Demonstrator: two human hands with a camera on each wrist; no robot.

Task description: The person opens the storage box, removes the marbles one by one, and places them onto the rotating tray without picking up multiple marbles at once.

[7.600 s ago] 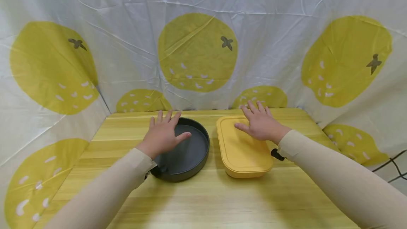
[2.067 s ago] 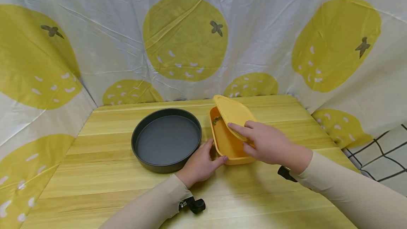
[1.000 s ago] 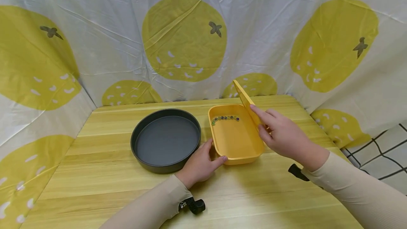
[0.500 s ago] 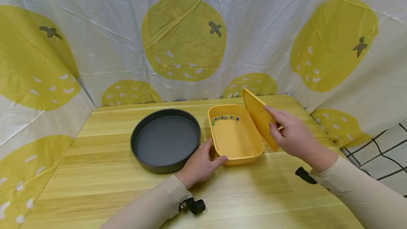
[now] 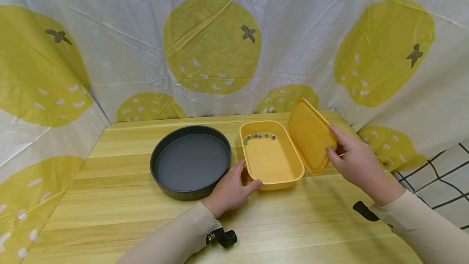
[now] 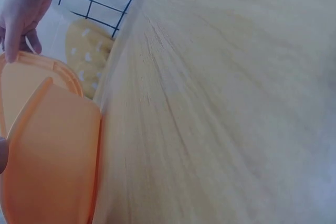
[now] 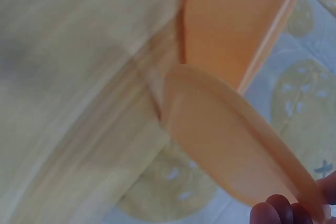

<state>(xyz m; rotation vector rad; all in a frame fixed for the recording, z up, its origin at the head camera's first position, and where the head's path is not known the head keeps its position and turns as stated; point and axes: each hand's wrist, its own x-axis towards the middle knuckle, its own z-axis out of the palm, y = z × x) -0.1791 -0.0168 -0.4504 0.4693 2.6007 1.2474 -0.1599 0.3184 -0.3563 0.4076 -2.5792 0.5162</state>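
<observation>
The lid (image 5: 310, 135), upright moments ago, now tilts open-side up, pinched by the right hand (image 5: 357, 164); the left hand (image 5: 231, 190) still grips the yellow box (image 5: 271, 160) holding beads (image 5: 260, 137).

left hand (image 5: 231, 189) curled gripping, right hand (image 5: 354, 162) pinching

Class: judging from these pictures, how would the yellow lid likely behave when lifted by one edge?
The yellow lid probably stays stiff: it keeps its shape, tilted, while the right hand pinches only one edge. It looks thin, so likely light. Its smooth surface may slip in a loose pinch.
</observation>
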